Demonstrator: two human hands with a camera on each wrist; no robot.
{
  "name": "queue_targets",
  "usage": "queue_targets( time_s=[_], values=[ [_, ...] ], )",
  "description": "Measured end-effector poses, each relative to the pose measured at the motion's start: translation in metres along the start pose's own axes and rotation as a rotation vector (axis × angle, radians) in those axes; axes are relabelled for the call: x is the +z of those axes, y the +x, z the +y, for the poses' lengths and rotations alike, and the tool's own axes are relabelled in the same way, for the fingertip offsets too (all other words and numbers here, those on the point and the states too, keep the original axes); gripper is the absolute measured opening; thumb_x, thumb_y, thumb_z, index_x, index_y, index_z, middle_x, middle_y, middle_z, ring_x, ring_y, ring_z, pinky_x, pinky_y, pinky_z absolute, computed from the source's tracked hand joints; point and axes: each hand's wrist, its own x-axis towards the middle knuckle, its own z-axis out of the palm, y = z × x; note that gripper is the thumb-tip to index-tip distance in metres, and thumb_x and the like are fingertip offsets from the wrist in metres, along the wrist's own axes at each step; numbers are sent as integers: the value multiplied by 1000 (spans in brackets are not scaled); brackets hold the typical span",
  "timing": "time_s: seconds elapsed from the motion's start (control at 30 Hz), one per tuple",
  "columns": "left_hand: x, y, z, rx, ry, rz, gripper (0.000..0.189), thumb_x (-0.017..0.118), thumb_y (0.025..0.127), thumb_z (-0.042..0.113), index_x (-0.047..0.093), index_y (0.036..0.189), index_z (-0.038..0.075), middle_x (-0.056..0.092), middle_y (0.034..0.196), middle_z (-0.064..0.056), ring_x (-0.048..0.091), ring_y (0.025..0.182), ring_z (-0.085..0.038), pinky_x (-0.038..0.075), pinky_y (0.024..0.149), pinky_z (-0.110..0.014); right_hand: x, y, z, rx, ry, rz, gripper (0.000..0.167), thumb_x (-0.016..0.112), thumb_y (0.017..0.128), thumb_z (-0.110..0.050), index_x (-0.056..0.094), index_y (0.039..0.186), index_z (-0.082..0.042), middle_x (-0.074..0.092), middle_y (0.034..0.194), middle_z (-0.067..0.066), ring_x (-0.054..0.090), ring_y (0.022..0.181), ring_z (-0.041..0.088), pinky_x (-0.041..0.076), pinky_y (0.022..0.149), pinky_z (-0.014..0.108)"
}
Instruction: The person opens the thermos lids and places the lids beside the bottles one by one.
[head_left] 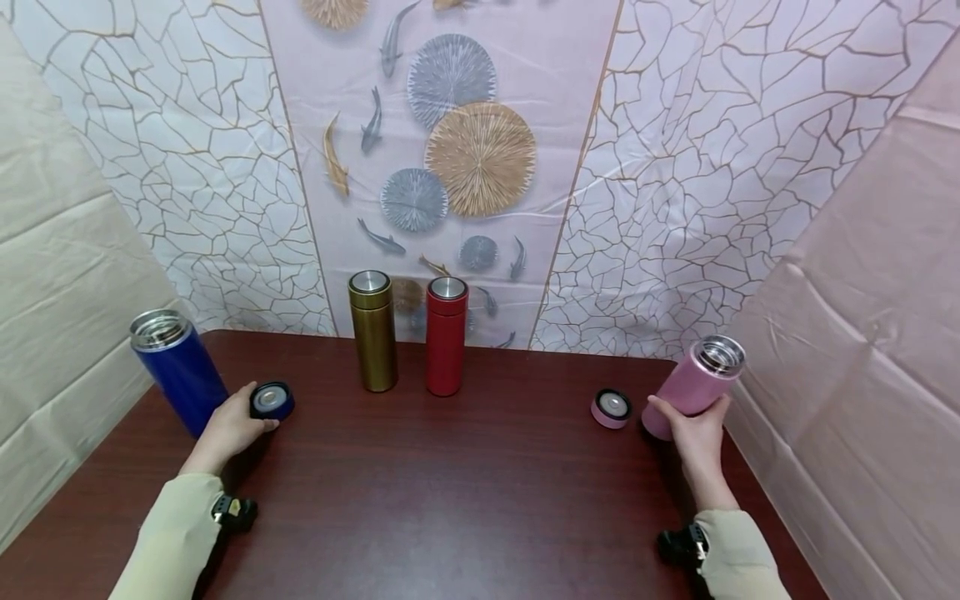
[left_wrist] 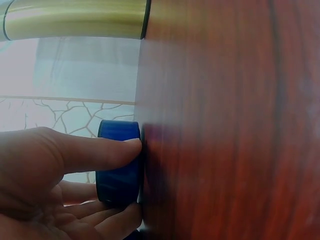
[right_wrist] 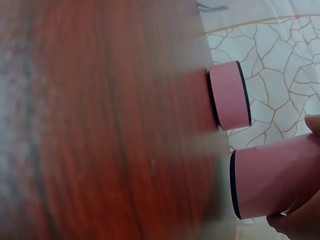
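Note:
My left hand [head_left: 231, 429] pinches a blue bottle lid [head_left: 272, 401] at the table top, thumb on one side and fingers on the other. The lid lies with its inner side up. Just left of that hand stands the lidless blue thermos bottle [head_left: 180, 371], its steel mouth showing. On the right, my right hand [head_left: 697, 433] grips a lidless pink thermos bottle [head_left: 688, 385] round its lower body. In the right wrist view its base is close to the table; whether they touch I cannot tell. A pink lid [head_left: 611, 409] lies inner side up to its left, untouched.
A gold thermos bottle [head_left: 373, 337] and a red thermos bottle [head_left: 447, 342] stand upright with lids on, near the back edge of the dark red-brown table [head_left: 450, 500]. Patterned cloth [head_left: 645, 208] hangs behind, and pale cloth walls [head_left: 847, 375] flank both sides.

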Motion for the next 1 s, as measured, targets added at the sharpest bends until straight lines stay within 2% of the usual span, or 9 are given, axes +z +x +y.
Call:
queue_targets(
  time_s=[0.3, 0.63, 1.0],
  values=[
    [2, -1, -1, -3, -10, -3, 87, 71, 89, 11, 17, 148, -22, 25, 146, -48, 26, 134, -62, 27, 107, -68, 4, 3, 5, 29, -76, -20, 97, 88, 78, -26, 22, 148, -15, 44, 141, 10, 43, 128, 22, 31, 110, 33],
    [1, 1, 4, -5, -20, -9, 86, 70, 90, 11, 16, 150, -20, 23, 147, -47, 25, 135, -62, 27, 108, -68, 3, 16, 8, 46, -36, -26, 95, 87, 80, -22, 21, 148, -15, 41, 142, 7, 41, 128, 20, 30, 110, 31],
    [-1, -2, 3, -15, -27, -13, 86, 69, 91, 12, 15, 150, -20, 21, 148, -47, 24, 135, -62, 26, 108, -68, 10, 28, 8, 76, -40, -104, 97, 84, 84, -25, 13, 151, -17, 35, 149, 10, 38, 133, 22, 30, 112, 38]
  ],
)
